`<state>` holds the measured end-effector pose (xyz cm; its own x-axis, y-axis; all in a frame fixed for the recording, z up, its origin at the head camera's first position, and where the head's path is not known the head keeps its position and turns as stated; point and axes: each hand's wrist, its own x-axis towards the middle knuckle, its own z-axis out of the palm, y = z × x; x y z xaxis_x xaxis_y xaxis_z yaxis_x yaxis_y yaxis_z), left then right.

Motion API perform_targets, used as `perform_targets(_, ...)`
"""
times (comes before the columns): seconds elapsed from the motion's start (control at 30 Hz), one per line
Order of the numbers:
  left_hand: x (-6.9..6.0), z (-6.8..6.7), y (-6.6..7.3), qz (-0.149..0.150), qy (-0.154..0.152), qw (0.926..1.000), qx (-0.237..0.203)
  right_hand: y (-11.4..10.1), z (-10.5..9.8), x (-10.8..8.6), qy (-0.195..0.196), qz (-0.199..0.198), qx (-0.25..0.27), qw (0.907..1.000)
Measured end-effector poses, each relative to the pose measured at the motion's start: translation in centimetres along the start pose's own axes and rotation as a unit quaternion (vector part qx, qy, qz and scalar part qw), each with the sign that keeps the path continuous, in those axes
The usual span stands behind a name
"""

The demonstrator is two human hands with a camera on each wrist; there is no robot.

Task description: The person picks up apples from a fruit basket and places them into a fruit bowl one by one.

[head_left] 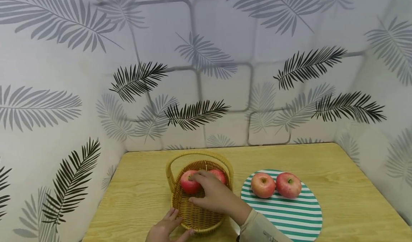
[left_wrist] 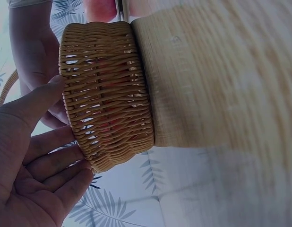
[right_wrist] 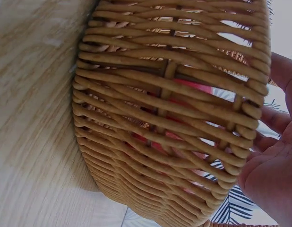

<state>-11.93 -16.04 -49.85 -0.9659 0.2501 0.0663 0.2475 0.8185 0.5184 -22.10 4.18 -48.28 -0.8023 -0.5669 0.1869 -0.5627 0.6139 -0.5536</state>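
A brown wicker basket [head_left: 199,218] with an arched handle stands on the table. Inside lie a red apple [head_left: 190,182] at the left and another apple [head_left: 218,176] at the right, partly covered by my right hand [head_left: 215,193]. That hand reaches in over the basket, its fingers at the left apple's upper side and its thumb apart, lower down. My left hand [head_left: 165,227] is at the basket's near-left rim. In the left wrist view, the left hand [left_wrist: 37,165] has fairly straight fingers and a thumb touching the rim. Weave hides much of the right hand [right_wrist: 273,165] in its wrist view.
Right of the basket, a round green-and-white striped placemat [head_left: 289,220] lies on the wooden table [head_left: 145,184]. Two apples sit side by side on it, a left one [head_left: 263,185] and a right one [head_left: 288,185]. Leaf-patterned walls [head_left: 222,91] surround the table's back and sides.
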Motion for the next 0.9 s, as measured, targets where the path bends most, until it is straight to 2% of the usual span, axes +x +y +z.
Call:
perform_targets(0.2, 0.0, -0.1, 0.0, -0.004, -0.006, 1.0, -0.004, 0.2, 0.4, 0.8, 0.01, 0.001, -0.011, 0.9999)
perform_targets(0.37, -0.2, -0.1, 0.3, 0.003, 0.008, 1.0, -0.004, 0.4, 0.5, 1.0, 0.007, 0.01, -0.042, 0.999)
perform_targets(0.6, -0.1, 0.3, 0.2, 0.054, 0.081, 0.9947, 0.034, 0.8, 0.6, 1.5, 0.013, 0.013, -0.045, 0.9988)
perform_targets(0.8, -0.3, 0.2, 0.1, 0.042, 0.067, 0.9963, 0.035, 0.9, 1.1, 1.8, 0.014, 0.021, -0.047, 0.9986)
perform_targets(0.9, -0.4, 0.4, -0.1, 0.046, 0.073, 0.9956, 0.037, 1.0, 1.3, 2.0, 0.02, 0.027, -0.047, 0.9983)
